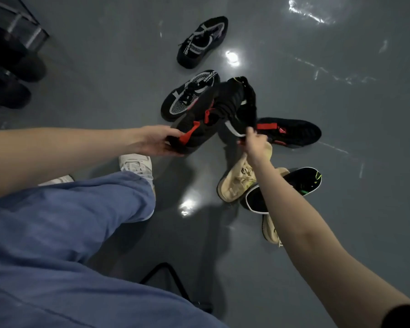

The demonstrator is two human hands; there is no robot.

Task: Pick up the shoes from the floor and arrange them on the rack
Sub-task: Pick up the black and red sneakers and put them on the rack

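We hold a red-strapped shoe (199, 129) in left hand (159, 140), green-trimmed shoe (243, 107) pinched in right hand (255, 143); rack (21, 31) far left.

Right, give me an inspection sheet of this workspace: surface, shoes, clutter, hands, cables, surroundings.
Surface: glossy grey floor, with light glare.
Job's things: black shoe with red tabs lifted in the left hand; black shoe with white trim lifted in the right hand; on the floor, two black mesh sneakers, a second black-red shoe, beige shoes and a black shoe with green accents.
Clutter: nothing seen.
Grippers: left hand and right hand each grip a shoe.
Cables: thin black frame or cord, cannot tell which.
Surroundings: rack with dark shoes, upper left.
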